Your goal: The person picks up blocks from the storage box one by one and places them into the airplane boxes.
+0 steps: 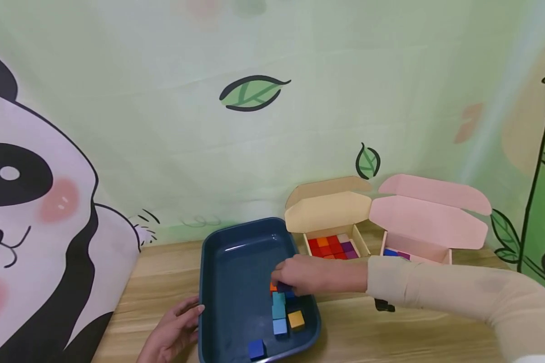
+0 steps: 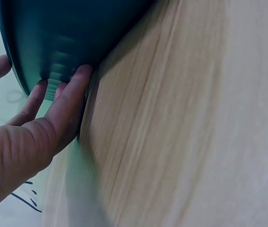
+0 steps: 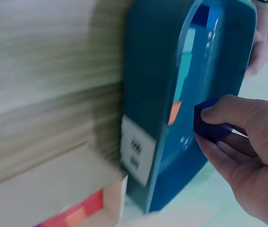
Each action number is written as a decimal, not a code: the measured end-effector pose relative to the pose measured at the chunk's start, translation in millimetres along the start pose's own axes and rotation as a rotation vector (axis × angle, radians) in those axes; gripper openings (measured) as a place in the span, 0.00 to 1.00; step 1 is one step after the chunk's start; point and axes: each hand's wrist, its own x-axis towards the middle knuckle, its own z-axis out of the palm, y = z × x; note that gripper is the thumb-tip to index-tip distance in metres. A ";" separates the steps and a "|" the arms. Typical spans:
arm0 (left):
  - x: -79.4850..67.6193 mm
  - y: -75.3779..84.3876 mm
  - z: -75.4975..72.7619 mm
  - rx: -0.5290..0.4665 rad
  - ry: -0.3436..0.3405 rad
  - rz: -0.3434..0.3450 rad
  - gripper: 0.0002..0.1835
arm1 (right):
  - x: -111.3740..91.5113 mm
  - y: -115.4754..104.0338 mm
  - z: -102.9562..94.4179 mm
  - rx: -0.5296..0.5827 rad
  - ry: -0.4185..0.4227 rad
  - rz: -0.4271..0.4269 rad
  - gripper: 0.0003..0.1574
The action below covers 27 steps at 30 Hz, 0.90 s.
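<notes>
My right hand [image 1: 297,274] pinches a dark blue-purple cube [image 3: 209,125] between thumb and fingers, above the inside of a dark blue tray [image 1: 236,231]. Below that hand, near the tray's right side, lie an orange block [image 3: 174,112], teal blocks [image 1: 278,305] and a light blue cube [image 1: 279,326] in a row. A yellow cube [image 1: 296,320] sits beside the light blue one, and a blue cube [image 1: 256,349] lies near the front wall. With fairly straight fingers, my left hand [image 1: 176,327] touches the outside of the tray's left wall.
Behind and right of the tray stands an open cream box [image 1: 362,239] with red, orange and purple blocks. Next to it is an open pink box [image 1: 418,241] holding blue and magenta blocks, partly hidden by the right sleeve [image 1: 429,282]. A panda-print cloth [image 1: 163,126] hangs behind the wooden table [image 1: 159,275].
</notes>
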 end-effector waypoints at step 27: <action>4.2 -3.3 -7.0 -0.010 -0.057 -0.024 0.38 | -106.6 96.4 -24.7 -0.059 0.109 0.281 0.15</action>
